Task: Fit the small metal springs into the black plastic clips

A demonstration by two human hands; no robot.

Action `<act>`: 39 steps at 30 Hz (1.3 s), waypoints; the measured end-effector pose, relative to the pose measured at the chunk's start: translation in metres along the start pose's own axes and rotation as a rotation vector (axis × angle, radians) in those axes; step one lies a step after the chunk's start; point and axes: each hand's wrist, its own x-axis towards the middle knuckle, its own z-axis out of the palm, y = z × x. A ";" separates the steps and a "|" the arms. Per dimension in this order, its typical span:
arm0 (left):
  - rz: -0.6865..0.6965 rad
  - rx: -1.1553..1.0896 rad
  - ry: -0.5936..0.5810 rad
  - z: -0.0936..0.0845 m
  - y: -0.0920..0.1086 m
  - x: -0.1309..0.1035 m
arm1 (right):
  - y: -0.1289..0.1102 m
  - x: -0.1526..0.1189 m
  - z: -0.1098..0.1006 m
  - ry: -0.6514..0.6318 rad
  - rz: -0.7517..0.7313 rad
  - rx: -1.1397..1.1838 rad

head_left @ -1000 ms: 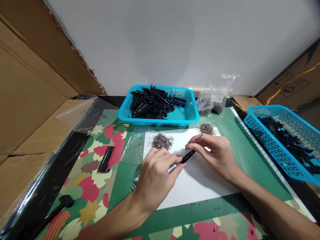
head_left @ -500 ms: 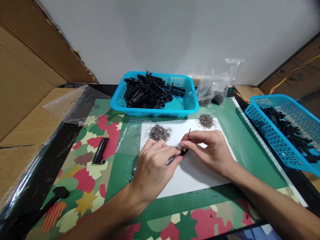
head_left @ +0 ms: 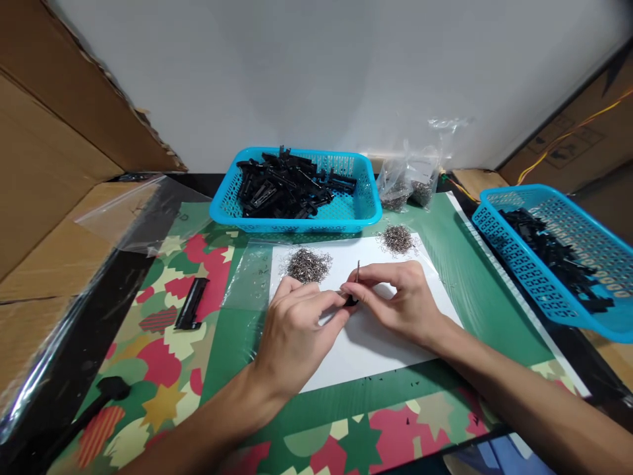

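Note:
My left hand (head_left: 301,330) is closed around a small black plastic part (head_left: 351,301), most of it hidden by the fingers. My right hand (head_left: 395,297) pinches a thin, dark metal pin-like piece (head_left: 358,269) that stands upright, its lower end at the black part. The fingertips of both hands meet above a white sheet of paper (head_left: 341,376). Just beyond my left hand lies a pile of small metal springs or clips (head_left: 309,265). A smaller metal pile (head_left: 397,238) sits at the sheet's far right corner.
A blue basket (head_left: 297,225) of black plastic parts stands at the back. Another blue basket (head_left: 524,277) is on the right. Clear bags (head_left: 420,178) of metal pieces lean by the wall. One long black part (head_left: 191,303) and a black tool-like object (head_left: 111,389) lie left.
The whole view has shifted slightly, so things appear a little further left. Both hands keep the same grip on the black part and the thin piece.

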 end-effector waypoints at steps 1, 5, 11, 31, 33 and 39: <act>-0.004 -0.012 0.002 0.000 0.000 0.000 | 0.000 0.000 0.001 0.022 0.014 0.042; 0.004 -0.053 0.026 -0.002 0.000 0.001 | 0.002 0.006 -0.001 0.295 0.100 0.240; 0.076 -0.074 0.077 -0.005 0.000 0.002 | 0.024 0.022 -0.029 0.481 0.154 0.408; 0.202 -0.153 0.111 -0.006 0.001 0.002 | 0.021 0.000 -0.061 0.021 0.313 0.349; 0.160 -0.158 0.110 -0.007 0.002 0.002 | 0.014 0.006 -0.091 0.172 0.261 0.122; 0.093 -0.204 0.099 -0.006 -0.004 0.003 | 0.015 -0.001 -0.209 0.674 0.307 -0.675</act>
